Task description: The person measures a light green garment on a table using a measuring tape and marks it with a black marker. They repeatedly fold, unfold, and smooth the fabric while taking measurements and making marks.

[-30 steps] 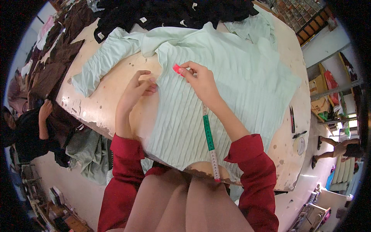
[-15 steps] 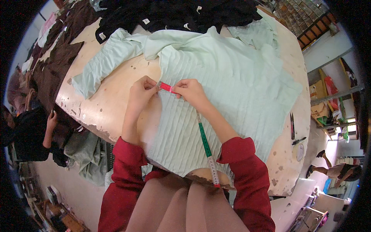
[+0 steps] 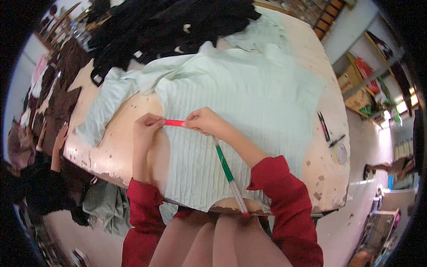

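A pale mint-green pleated garment (image 3: 249, 89) lies spread across the table, one sleeve stretched out to the left. Over its left edge, my left hand (image 3: 147, 124) pinches the end of a tape measure (image 3: 175, 123). My right hand (image 3: 205, 122) pinches the same tape a short way along, so a red stretch runs taut between the two. From beneath my right hand the rest of the tape trails down over the pleats, green and then white, to the table's near edge. The garment's fine pleats run lengthwise toward me.
Black garments (image 3: 169, 31) are heaped at the far side of the table (image 3: 329, 178). A pen (image 3: 336, 141), a dark slim tool (image 3: 324, 126) and a tape roll (image 3: 341, 153) lie at the right. On the left, a person in black (image 3: 35, 178) is beside brown cloth (image 3: 62, 107).
The view has shifted, so the table sits differently in the picture. Both hands still pinch the tape measure, and its red stretch between them now lies more level.
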A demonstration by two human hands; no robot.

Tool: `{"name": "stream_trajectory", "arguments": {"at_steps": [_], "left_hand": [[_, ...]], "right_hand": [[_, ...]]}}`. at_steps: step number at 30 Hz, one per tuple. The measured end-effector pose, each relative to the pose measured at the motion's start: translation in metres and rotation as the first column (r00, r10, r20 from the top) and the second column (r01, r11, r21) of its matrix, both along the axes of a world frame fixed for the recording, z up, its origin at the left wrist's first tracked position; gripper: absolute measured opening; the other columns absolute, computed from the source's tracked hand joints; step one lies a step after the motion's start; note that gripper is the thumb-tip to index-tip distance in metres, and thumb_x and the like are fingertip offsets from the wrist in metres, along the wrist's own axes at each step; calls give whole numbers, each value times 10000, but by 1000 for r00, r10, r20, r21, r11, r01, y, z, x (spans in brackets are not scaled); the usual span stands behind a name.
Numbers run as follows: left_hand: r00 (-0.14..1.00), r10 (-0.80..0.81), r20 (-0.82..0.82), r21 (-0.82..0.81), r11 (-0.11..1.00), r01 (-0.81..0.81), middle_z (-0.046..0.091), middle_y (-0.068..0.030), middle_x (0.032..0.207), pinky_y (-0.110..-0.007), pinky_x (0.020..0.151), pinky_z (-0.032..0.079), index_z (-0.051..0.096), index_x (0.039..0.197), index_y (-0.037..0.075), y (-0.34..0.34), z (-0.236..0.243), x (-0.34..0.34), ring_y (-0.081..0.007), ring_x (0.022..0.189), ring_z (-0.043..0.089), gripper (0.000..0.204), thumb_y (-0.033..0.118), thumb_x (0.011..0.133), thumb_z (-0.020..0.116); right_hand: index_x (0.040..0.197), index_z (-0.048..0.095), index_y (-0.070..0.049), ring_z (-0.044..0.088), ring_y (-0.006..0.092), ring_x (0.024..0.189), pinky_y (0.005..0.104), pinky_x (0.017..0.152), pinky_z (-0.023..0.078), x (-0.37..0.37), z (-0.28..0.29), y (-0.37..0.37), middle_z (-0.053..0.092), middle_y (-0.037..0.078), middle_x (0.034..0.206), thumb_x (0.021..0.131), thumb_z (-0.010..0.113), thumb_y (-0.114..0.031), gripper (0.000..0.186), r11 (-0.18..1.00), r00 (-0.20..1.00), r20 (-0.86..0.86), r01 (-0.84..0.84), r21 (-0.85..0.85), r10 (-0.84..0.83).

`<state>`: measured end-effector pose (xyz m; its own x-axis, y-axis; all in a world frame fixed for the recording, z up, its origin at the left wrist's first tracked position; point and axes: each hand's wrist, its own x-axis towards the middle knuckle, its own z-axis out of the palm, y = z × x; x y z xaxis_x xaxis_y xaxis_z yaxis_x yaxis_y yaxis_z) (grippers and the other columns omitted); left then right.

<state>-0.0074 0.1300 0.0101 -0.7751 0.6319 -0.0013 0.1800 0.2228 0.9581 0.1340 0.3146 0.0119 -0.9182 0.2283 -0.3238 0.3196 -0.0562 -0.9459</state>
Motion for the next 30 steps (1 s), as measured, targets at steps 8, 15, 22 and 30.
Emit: {"name": "stream_trajectory", "arguments": {"at_steps": [8,15,22,30], "left_hand": [[998,-51,-37,-52,997,49,603,14,714,-211,582,383,640,851,7,-10,-16,-18,-54,638,498,76,42,824,702],[994,-89,67,-66,993,93,572,39,750,-197,629,356,623,869,28,-6,-7,-21,-43,691,481,79,70,852,687],[992,-116,52,-91,989,120,564,53,752,-191,633,342,624,865,39,-11,-9,-29,-39,692,468,114,132,873,689],[989,-133,63,-96,986,139,562,50,773,-197,673,351,610,859,53,-12,-5,-26,-42,724,470,117,136,870,692]], "right_hand": [[905,697,-15,429,43,569,234,507,307,226,113,120,538,-34,638,797,731,-249,260,921,954,200,141,364,-225],[931,687,15,600,108,776,254,755,469,325,62,150,668,46,811,796,733,-145,215,811,902,-51,410,418,-429],[988,649,21,587,91,829,241,782,464,332,29,162,641,25,900,854,643,-95,178,795,878,-147,475,377,-455],[994,643,24,581,90,862,238,802,451,336,21,166,636,23,899,858,634,-115,195,811,874,-104,481,332,-475]]}}
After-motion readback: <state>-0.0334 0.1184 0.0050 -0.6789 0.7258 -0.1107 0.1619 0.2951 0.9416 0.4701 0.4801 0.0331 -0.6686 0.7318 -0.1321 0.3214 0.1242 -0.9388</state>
